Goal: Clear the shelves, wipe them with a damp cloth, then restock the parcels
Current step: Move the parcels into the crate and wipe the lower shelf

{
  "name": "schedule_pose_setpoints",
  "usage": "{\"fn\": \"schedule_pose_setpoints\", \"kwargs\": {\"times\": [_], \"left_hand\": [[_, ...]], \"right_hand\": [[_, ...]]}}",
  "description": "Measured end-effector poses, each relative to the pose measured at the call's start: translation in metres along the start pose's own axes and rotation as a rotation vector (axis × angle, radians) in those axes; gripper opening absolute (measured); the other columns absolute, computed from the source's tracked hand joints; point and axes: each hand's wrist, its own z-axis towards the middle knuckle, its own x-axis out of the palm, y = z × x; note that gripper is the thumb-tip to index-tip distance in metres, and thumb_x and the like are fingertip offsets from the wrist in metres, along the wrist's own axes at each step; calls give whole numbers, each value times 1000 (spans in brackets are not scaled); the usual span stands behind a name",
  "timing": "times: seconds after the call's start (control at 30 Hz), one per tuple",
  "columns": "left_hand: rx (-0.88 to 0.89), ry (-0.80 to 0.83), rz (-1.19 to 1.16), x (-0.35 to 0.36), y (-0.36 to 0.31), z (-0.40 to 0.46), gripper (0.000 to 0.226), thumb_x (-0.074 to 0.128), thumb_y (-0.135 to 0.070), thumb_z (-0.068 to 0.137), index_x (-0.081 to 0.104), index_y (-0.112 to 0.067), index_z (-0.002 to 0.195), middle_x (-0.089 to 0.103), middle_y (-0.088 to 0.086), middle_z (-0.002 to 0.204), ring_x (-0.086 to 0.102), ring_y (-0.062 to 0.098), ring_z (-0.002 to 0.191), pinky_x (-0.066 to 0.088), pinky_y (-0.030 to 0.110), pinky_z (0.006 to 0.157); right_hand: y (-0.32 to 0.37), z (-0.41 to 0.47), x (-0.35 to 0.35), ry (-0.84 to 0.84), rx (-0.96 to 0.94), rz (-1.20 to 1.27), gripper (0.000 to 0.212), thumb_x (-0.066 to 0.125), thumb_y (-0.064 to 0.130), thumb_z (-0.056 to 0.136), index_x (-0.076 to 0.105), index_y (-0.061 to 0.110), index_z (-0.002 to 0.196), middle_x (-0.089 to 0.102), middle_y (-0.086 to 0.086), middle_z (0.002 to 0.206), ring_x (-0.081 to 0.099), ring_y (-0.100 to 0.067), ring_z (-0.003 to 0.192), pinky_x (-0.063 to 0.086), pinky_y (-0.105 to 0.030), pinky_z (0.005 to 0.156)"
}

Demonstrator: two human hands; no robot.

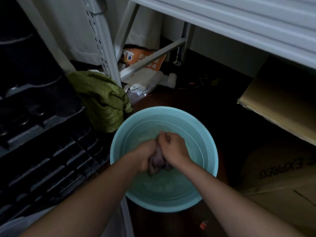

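A light blue round basin (211, 147) with water in it stands on the dark floor in front of me. Over its middle, both my hands grip a wet greyish-purple cloth (158, 161) bunched between them. My left hand (147, 155) holds the cloth's left side, my right hand (174, 147) wraps its upper right part. A loose end of the cloth hangs down toward the water. The white metal shelf (239, 19) runs across the top right, its underside facing me.
A green fabric bundle (104, 101) lies left of the basin beside a white perforated shelf post (104, 47). Black plastic crates (39, 134) fill the left. Cardboard boxes (280, 106) stand on the right, one printed EXPRESS (282, 171). An orange bag (145, 59) and white plastic lie behind.
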Motion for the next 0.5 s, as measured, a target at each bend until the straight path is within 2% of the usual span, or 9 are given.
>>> {"fn": "schedule_pose_setpoints", "kwargs": {"times": [0.07,0.1,0.13,0.17,0.2,0.23,0.33,0.4,0.5], "left_hand": [[46,-4,14,-4,10,2,29,43,-17,100,63,-1,87,66,23,90,63,29,79,51,35,81],[28,-32,41,-11,18,4,30,47,-25,99,66,-3,93,67,23,100,64,28,89,51,35,87],[3,-57,12,-23,25,7,34,53,-37,94,70,-7,95,69,19,102,66,25,93,53,32,87],[-73,-253,25,-26,23,17,36,59,-43,88,72,-10,96,71,14,101,67,23,92,54,30,84],[-98,-334,108,-26,22,30,35,61,-40,85,71,-11,103,71,12,103,67,24,94,54,32,85],[-82,-309,128,-25,15,42,39,60,-33,80,67,-11,112,69,12,109,65,26,98,52,37,91],[-9,-248,169,-32,13,44,38,62,-22,71,69,-10,106,71,15,103,67,32,93,56,43,86],[-11,-190,169,-24,12,41,34,64,-19,68,71,-5,98,72,18,94,69,33,86,59,43,78],[51,-236,190,-14,9,38,31,58,-18,76,70,-5,101,71,19,100,68,31,89,57,43,82]], "right_hand": [[-4,4,-4,50,55,-166,40,38,39,100,68,14,94,69,-13,105,62,-31,99,45,-35,79],[-5,5,-6,77,75,-265,41,35,41,101,66,14,103,65,-14,113,60,-32,104,45,-35,82],[-8,6,-9,110,82,-415,40,33,40,102,62,15,112,59,-14,120,57,-33,110,45,-36,87],[-10,5,-11,129,73,-597,38,34,37,103,57,14,122,51,-14,129,52,-34,116,43,-38,91],[-12,3,-12,147,60,-761,38,36,32,103,48,13,132,42,-15,137,44,-35,124,40,-39,96],[-18,0,-12,164,38,-870,42,37,31,103,38,14,141,32,-15,145,34,-35,130,37,-42,100],[-38,-6,1,330,110,-814,51,25,41,104,11,30,152,-8,-8,161,-1,-38,145,15,-58,111],[-50,-7,15,512,114,-813,55,17,47,103,-2,36,154,-29,-2,159,-22,-38,145,-2,-64,112],[-58,4,13,574,40,-814,60,23,52,102,-6,40,153,-32,-4,157,-26,-37,144,-8,-59,114]]}}
